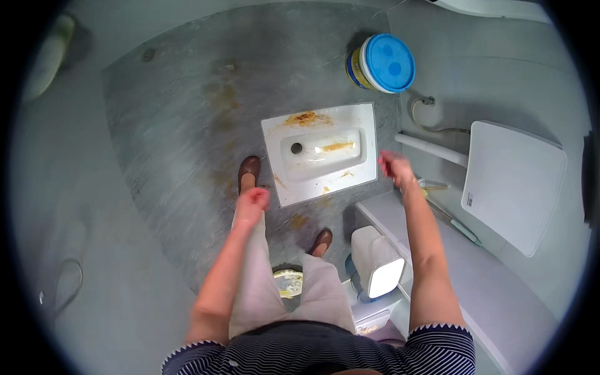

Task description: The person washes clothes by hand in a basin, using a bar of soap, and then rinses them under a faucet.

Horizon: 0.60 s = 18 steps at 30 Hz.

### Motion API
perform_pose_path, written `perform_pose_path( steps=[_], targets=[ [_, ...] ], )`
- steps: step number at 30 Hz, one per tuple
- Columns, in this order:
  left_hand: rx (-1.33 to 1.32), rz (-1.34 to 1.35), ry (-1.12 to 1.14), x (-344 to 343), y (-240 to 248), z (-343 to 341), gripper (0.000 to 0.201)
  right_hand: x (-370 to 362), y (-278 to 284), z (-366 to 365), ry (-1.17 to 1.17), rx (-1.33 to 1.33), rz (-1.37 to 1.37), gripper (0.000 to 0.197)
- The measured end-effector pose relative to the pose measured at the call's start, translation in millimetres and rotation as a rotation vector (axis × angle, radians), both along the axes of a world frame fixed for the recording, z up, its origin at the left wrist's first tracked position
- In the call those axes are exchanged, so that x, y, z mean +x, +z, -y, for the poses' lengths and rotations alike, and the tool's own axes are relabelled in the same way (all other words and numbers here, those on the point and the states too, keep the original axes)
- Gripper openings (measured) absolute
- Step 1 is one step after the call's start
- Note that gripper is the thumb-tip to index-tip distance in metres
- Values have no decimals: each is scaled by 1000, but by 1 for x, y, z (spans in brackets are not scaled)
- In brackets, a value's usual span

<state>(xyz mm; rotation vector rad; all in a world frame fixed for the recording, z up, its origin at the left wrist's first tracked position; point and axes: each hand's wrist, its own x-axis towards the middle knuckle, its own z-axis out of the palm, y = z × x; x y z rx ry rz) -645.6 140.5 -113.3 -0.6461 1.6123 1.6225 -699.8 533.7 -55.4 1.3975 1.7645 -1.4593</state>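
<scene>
A white squat toilet pan [367, 144] is set in the grey floor in front of me, with a dark drain hole at its left end and brown-orange stains on its rim and basin. My left hand [252, 201] hangs above the floor left of the pan, near my shoe, its fingers curled in with nothing showing in them. At the pan's right edge is my right hand [395, 167], raised above the floor. Its fingers are smeared by motion, and no held thing can be made out.
A bucket with a blue lid [390, 62] stands beyond the pan. To the right are a white pipe [431, 149], a white panel [514, 187], a ledge [469, 275] with a pale-green-handled tool [466, 231], and a white bin-like container [375, 259]. Brown stains [228, 94] mark the floor.
</scene>
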Motion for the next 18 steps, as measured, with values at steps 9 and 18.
perform_pose_path(
  steps=[9, 18],
  targets=[
    [95, -35, -549, 23, -44, -95, 12, -149, -185, -75, -284, 116, -202, 22],
    [179, 112, -488, 15, -44, -103, 16, -189, -276, -170, -475, -61, -520, 39]
  ],
)
